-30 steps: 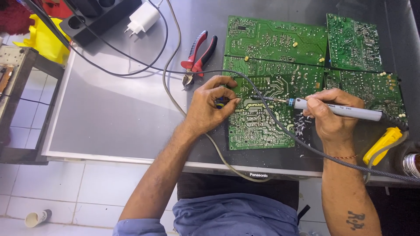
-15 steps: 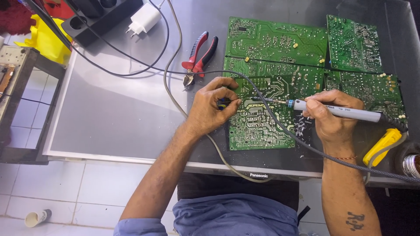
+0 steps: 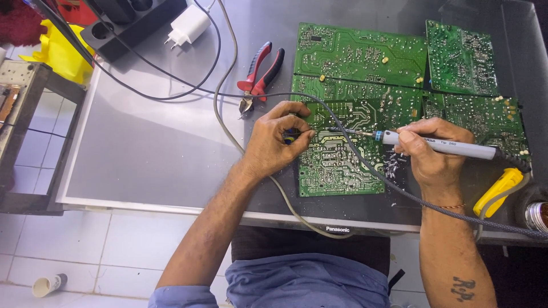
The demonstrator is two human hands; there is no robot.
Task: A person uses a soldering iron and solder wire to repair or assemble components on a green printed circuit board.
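Now my right hand grips soldering iron, tip on circuit board mid-frame; left hand pinches small dark part at board's edge.

We note a green circuit board at centre, traced with pale silver lines. At three o'clock lies a grey-white soldering iron with a blue band. Red-handled pliers sit at twelve o'clock. The counter is plain grey. At four o'clock, a yellow tool; at eleven o'clock, a white charger.
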